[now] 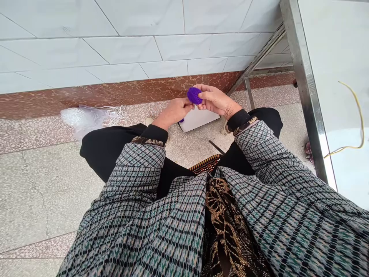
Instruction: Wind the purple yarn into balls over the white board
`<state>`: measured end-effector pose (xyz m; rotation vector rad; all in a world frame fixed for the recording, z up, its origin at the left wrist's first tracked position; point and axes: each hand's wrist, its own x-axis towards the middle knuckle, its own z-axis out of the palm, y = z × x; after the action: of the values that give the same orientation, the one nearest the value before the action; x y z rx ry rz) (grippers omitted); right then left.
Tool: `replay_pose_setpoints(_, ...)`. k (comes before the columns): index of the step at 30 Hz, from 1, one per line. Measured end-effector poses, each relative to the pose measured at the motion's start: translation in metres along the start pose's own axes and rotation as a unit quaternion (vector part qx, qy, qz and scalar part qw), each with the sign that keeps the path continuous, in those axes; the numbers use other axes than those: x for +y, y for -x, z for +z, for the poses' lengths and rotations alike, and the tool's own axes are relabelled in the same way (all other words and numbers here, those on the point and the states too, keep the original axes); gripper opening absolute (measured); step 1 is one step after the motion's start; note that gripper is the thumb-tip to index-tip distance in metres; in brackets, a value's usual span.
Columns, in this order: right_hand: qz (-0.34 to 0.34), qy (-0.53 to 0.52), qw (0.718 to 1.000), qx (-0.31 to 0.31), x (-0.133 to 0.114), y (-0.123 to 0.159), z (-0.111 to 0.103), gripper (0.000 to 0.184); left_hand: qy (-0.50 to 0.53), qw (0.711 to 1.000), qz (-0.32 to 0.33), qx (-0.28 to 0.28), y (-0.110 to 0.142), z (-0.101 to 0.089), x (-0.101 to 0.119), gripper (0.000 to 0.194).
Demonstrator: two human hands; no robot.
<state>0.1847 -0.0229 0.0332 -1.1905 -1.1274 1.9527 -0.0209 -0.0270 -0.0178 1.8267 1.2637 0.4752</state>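
Only the head view here, so that's what I'm going on. The ball point(194, 95), purple yarn by the look of it, is up in the air in the right hand point(215, 100), gripped between thumb and fingers. The left hand point(175, 111) is right next to it, fingers bunched in close. Can't tell if they're pinching a strand or just brushing the ball, too small to make out.

Below the hands there's a white board point(198, 121) on the floor point(66, 184), its far edge mostly hidden by them. A bit of purple point(181, 120) shows by its left edge, partly blocked by the left hand. Off past the board's left edge, a clear bag point(83, 118) and some white cord point(117, 114) lie near the wall point(121, 50). A yellow wire point(361, 119) lies across the left edge of the surface point(348, 169) on the right.

My read: the step in hand is working the yarn on the ball with both hands. Next move calls for a steady, not-too-tight right hand while the left fingertips do the fiddly bit.
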Motion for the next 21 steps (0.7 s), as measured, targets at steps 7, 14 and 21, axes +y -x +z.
replay_pose_setpoints(7, 0.018, 0.18, 0.969, 0.167, 0.009, -0.012, -0.003, 0.032, 0.001, 0.986, 0.06, -0.154, 0.006, 0.0, 0.009, 0.019)
replay_pose_setpoints(14, 0.076, 0.245, 0.965, 0.045, 0.01, -0.006, -0.003, 0.023, 0.006, 0.999, 0.05, -0.007, 0.012, -0.016, 0.016, 0.019)
replay_pose_setpoints(21, 0.098, 0.091, 0.985, 0.112, 0.015, -0.009, 0.006, 0.026, 0.023, 0.998, -0.039, 0.032, -0.009, 0.004, -0.025, 0.011)
